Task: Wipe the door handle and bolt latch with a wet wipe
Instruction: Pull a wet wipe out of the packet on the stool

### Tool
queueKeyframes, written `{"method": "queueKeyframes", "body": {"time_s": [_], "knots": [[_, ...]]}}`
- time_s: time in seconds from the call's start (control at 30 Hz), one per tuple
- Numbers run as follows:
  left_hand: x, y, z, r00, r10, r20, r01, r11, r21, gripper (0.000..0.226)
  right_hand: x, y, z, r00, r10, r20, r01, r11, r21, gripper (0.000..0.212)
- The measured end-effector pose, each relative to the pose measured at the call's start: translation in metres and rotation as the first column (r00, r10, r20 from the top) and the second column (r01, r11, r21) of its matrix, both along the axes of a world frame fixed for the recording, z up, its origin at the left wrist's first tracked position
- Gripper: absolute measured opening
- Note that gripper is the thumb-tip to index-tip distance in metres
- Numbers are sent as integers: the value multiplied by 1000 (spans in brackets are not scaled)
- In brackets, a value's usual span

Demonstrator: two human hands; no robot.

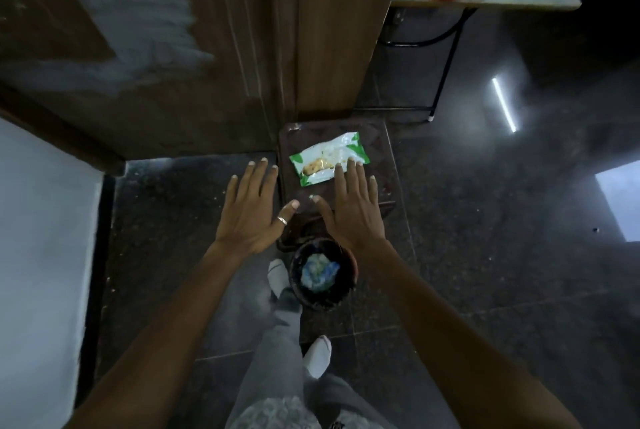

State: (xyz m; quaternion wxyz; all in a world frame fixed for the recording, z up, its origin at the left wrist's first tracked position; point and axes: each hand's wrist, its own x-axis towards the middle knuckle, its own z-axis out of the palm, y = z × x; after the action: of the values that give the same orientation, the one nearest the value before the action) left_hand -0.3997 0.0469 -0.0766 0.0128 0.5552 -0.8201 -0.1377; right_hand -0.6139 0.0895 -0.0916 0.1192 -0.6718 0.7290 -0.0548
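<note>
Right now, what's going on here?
A person stands by the wooden door with both hands held out flat, fingers spread, holding nothing. The left hand is over the floor beside a dark stool. The right hand is over the stool, fingertips at the edge of the green-and-white wipe pack lying on it. A crumpled wad sits in the bin by their feet.

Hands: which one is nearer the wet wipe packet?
The right hand: its fingertips overlap the green-and-white wet wipe packet on the stool. The left hand, wearing a ring, is spread clear of it.
</note>
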Motion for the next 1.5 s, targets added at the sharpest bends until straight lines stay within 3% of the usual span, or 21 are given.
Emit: {"method": "queueKeyframes", "body": {"time_s": [0.47, 0.7, 1.0, 1.3, 1.5], "knots": [[-79, -85, -40, 994, -106, 1, 105, 983, 151, 77, -40, -86, -32, 992, -58, 109, 36, 980, 196, 70], [-130, -108, -71, 997, 73, -25, -64, 966, 249, 72, -83, -127, -69, 983, -21, 182, -23, 971, 238, 51], [-164, -133, -136, 976, 218, -8, -206, 932, 299, 64, -109, -171, -119, 968, 86, 234, -128, 977, 168, 37], [-163, -135, -187, 956, 294, -1, -280, 909, 308, 70, -101, -197, -164, 967, 211, 143, -236, 953, 188, 19], [-165, -137, -195, 944, 328, -40, -305, 912, 276, 76, -98, -199, -172, 958, 281, 61, -287, 948, 139, 18]]}}
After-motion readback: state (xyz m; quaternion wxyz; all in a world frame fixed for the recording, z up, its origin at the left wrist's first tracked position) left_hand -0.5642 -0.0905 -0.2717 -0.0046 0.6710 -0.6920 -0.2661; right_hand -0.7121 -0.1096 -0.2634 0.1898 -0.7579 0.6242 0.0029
